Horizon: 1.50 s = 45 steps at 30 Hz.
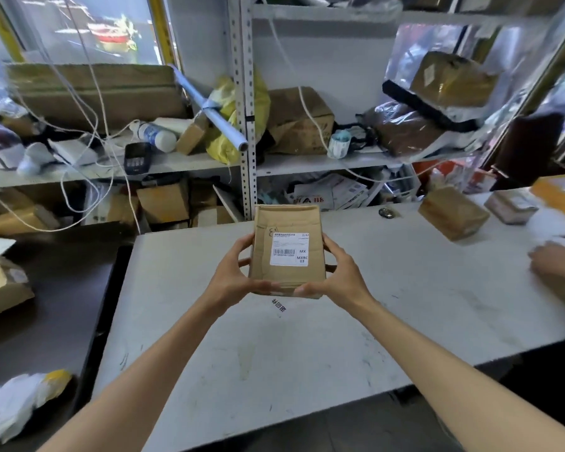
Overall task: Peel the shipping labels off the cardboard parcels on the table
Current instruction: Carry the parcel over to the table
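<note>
White table [307, 347], labelled parcel [286, 256] between both hands' fingers [245, 244]

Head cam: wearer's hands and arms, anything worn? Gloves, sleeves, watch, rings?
Nothing worn that shows. The left hand and right hand are bare, with no gloves, and no rings can be made out. The left forearm and right forearm are uncovered down to the bottom edge of the view: no sleeves, watch, wristband, cables or markings in sight.

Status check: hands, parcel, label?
Left hand and right hand both grip the cardboard parcel by its sides. Shipping label flat, unpeeled. Nothing covers it.
</note>
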Motion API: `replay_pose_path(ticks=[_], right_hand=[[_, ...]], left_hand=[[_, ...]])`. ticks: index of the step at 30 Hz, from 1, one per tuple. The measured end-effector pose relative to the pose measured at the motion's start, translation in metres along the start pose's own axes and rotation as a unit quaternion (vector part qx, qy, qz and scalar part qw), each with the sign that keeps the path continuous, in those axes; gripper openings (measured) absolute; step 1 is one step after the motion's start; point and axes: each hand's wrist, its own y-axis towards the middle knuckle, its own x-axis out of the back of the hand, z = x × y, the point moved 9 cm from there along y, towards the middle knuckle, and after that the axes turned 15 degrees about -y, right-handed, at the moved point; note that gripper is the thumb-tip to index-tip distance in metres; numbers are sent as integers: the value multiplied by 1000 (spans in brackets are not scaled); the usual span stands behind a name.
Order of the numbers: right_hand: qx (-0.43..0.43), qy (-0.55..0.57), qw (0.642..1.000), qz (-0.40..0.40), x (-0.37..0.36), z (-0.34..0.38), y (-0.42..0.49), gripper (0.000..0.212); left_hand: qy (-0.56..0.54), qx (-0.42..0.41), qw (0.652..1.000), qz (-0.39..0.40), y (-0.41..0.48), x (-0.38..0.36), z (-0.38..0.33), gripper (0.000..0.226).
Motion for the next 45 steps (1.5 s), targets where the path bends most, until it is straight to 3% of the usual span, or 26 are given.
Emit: replay_pose_path(ticks=[4, 10, 19, 22, 27, 32, 38, 41, 45], right_hand=[[-39, -10, 998, -48, 26, -20, -10, 118], [-134, 1, 980, -148, 79, -57, -67, 122], [-294, -35, 889, -349, 167, -97, -281, 126], [-358, -33, 832, -424, 183, -104, -389, 119], [-449, -40, 698, -555, 177, -81, -578, 118], [-516, -45, 578, -630, 133, -31, -731, 113], [-554, -28, 423, -716, 60, 34, -830, 115], [-575, -27, 340, -744, 24, 66, -853, 111], [-587, -33, 246, -770, -16, 97, -861, 100]], left_hand=[[4, 5, 998, 62, 27, -33, 6, 106], [15, 11, 977, 215, 45, -118, 10, 107], [9, 1, 882, 471, -52, -318, 0, 111], [-1, 0, 828, 561, -131, -391, 2, 112], [-19, 3, 717, 697, -294, -489, -2, 112], [-7, 24, 592, 806, -459, -531, -3, 105], [-5, 62, 426, 903, -611, -529, -7, 104], [-1, 26, 343, 939, -667, -517, -17, 105], [13, -3, 269, 963, -716, -500, -17, 116]])
